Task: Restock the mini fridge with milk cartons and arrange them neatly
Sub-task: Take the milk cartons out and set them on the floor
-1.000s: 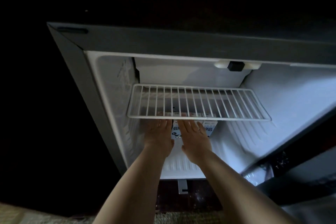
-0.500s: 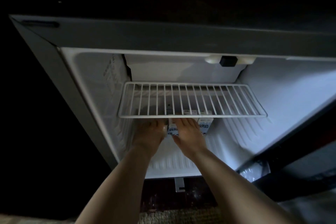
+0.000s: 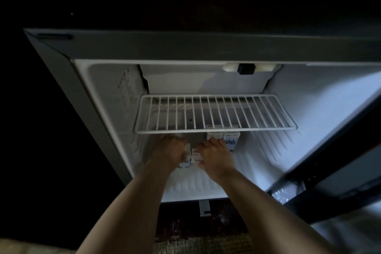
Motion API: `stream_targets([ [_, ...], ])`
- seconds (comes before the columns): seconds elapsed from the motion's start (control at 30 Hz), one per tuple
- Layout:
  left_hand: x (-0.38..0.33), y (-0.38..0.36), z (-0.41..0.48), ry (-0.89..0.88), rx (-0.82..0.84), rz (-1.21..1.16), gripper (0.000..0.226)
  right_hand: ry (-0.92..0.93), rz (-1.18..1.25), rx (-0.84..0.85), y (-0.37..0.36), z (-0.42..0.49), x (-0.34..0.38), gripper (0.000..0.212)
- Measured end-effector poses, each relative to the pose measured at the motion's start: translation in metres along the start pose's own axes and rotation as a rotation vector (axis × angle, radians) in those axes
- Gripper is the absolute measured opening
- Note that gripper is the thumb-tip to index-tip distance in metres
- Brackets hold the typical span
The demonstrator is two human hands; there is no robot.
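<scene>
The mini fridge (image 3: 107, 97) stands open with its lamp on. Under the white wire shelf (image 3: 214, 128), both my hands reach onto the fridge floor. My left hand (image 3: 170, 153) curls round a small white milk carton (image 3: 185, 162), mostly hidden by the fingers. My right hand (image 3: 214, 158) grips a second milk carton (image 3: 195, 155) right beside the first. Two more cartons (image 3: 232, 140) with blue print stand upright side by side behind my right hand, close to the back.
The wire shelf carries nothing that I can see. The fridge door (image 3: 340, 171) hangs open at the right, with a clear plastic bag (image 3: 286, 193) at its foot. A woven mat (image 3: 195, 243) lies on the dark floor in front.
My fingers lay straight against the cartons at the back; now both hands are curled round cartons and have drawn nearer the fridge front, uncovering two cartons behind.
</scene>
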State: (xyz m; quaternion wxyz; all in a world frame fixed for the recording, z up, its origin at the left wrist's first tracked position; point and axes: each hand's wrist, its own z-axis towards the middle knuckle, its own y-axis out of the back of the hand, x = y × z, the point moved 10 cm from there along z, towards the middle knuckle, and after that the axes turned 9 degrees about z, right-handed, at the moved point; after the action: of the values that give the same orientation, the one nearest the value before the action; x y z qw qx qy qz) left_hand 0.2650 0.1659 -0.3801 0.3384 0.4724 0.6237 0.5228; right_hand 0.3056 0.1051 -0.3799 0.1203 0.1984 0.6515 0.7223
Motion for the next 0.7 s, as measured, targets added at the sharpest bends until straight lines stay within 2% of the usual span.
stream_targets([
  [0.07,0.001,0.005,-0.003,0.009,-0.011,0.095,0.036,-0.013,0.004,0.057,0.000,-0.002,0.000,0.042],
  [0.13,0.005,0.005,-0.009,0.056,0.061,0.141,0.030,-0.038,-0.023,0.096,0.002,-0.006,0.001,0.039],
  [0.3,-0.009,0.020,-0.033,0.034,0.069,0.244,0.039,-0.024,-0.128,0.215,0.002,-0.025,0.010,0.033],
  [0.47,-0.022,0.036,-0.070,-0.010,0.074,0.227,0.043,-0.041,0.019,0.315,0.035,-0.050,0.009,0.033],
  [0.6,-0.033,0.041,-0.099,-0.038,0.098,0.290,0.047,-0.030,0.069,0.323,0.067,-0.077,0.007,0.037],
  [0.7,-0.040,0.057,-0.125,-0.038,0.035,0.305,0.050,-0.028,0.044,0.265,0.092,-0.102,0.008,0.034],
])
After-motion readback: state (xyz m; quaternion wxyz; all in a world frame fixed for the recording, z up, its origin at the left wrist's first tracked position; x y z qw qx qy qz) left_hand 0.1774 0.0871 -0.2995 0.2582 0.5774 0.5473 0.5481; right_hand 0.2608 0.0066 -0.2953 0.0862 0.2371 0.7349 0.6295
